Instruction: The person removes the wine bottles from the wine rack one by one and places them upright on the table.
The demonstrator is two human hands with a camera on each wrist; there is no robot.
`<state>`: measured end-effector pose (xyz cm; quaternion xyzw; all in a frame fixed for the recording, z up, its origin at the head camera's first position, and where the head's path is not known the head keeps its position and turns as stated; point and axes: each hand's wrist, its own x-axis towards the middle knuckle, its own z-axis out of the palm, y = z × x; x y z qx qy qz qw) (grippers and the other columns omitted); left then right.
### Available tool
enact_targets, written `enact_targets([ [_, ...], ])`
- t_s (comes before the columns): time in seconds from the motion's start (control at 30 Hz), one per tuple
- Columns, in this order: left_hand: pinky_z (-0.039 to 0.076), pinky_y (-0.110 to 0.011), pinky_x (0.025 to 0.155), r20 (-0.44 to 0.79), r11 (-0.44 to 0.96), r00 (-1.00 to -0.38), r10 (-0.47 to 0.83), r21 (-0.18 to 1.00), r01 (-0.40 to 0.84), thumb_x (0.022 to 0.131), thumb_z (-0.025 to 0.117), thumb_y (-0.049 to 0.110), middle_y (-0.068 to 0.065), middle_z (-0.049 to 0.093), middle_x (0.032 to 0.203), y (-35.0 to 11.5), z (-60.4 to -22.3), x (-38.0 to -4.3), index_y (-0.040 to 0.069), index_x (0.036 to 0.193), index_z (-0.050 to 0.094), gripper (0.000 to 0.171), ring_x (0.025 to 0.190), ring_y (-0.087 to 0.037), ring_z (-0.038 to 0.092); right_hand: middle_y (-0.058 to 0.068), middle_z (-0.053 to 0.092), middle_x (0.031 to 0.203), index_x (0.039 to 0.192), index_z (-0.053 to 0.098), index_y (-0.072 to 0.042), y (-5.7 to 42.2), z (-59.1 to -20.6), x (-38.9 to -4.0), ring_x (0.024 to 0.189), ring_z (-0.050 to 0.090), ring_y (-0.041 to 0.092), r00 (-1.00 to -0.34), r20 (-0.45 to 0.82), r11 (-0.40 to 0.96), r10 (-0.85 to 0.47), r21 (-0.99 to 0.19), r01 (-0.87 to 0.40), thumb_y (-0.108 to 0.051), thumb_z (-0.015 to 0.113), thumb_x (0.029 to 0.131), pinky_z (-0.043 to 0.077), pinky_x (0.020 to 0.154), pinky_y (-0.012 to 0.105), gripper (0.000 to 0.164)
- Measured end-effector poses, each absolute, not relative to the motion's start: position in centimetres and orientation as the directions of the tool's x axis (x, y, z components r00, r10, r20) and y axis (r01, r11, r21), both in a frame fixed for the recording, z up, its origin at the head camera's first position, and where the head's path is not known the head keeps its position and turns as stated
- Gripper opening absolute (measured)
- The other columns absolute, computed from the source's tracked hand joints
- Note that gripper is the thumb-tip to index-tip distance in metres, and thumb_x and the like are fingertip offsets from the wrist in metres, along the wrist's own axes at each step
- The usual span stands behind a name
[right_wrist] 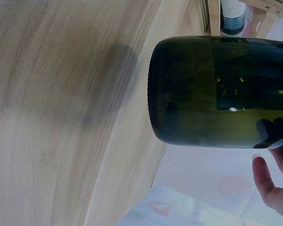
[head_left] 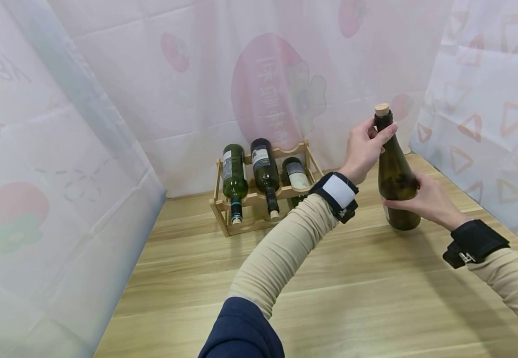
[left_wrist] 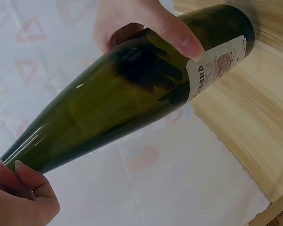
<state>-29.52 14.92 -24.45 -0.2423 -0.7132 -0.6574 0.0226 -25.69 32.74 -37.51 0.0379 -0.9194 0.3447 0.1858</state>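
Observation:
A dark green wine bottle (head_left: 393,169) with a cork in its mouth is held nearly upright at the right of the head view, its base raised off the table. My left hand (head_left: 367,146) pinches the neck just below the cork. Lower down, my right hand (head_left: 429,199) grips the body, its thumb across the near side. In the left wrist view, a white printed label (left_wrist: 217,66) shows near the base, beside the right thumb. The right wrist view shows the bottle's base (right_wrist: 179,89) over the wood.
A wooden wine rack (head_left: 252,199) stands at the back, with a green bottle (head_left: 234,171), a dark bottle (head_left: 264,166) and another labelled bottle (head_left: 296,171) lying in it. Printed curtains (head_left: 196,99) enclose the wooden table (head_left: 330,298) at the back and sides.

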Motion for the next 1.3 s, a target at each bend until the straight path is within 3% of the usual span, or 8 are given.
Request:
enact_targets([
  [0.1,0.047,-0.015,0.059,0.348,0.022,-0.882,0.318,0.927,0.374,0.092,0.066,0.022,0.001,0.044,0.07,15.0,-24.5,-29.5,0.008,0.115,0.064,0.027,0.069,-0.005,0.049,0.021,0.064,0.111,0.122,0.052,-0.006,32.8,-37.5,-25.7,0.099,0.059,0.031,-0.93,0.363,0.76,0.057,-0.62,-0.196,-0.041,0.085,0.07,0.043,0.079,0.038,0.071],
  [0.27,0.047,-0.015,0.059,0.348,0.028,-0.882,0.319,0.926,0.376,0.092,0.066,0.023,0.001,0.045,0.07,15.3,-24.5,-29.5,0.007,0.115,0.063,0.028,0.069,-0.005,0.049,0.023,0.063,0.113,0.124,0.05,-0.005,33.0,-37.5,-25.8,0.1,0.059,0.034,-0.934,0.353,0.757,0.048,-0.623,-0.196,-0.041,0.085,0.071,0.044,0.079,0.038,0.073],
  [0.47,0.048,-0.015,0.06,0.348,0.044,-0.88,0.323,0.923,0.381,0.092,0.066,0.023,0.001,0.046,0.071,15.6,-24.4,-29.5,0.007,0.113,0.063,0.027,0.07,-0.005,0.049,0.026,0.062,0.115,0.128,0.048,-0.004,33.3,-37.5,-25.9,0.103,0.059,0.04,-0.939,0.343,0.756,0.039,-0.625,-0.197,-0.041,0.084,0.071,0.044,0.081,0.047,0.077],
  [1.3,0.045,-0.015,0.054,0.377,0.123,-0.865,0.331,0.891,0.436,0.092,0.066,0.024,0.001,0.046,0.068,16.1,-24.7,-29.5,0.006,0.107,0.064,0.023,0.06,-0.005,0.048,0.024,0.063,0.115,0.124,0.049,-0.004,33.2,-38.3,-26.2,0.102,0.058,0.036,-0.942,0.332,0.749,0.054,-0.637,-0.181,-0.042,0.085,0.07,0.043,0.079,0.042,0.075],
])
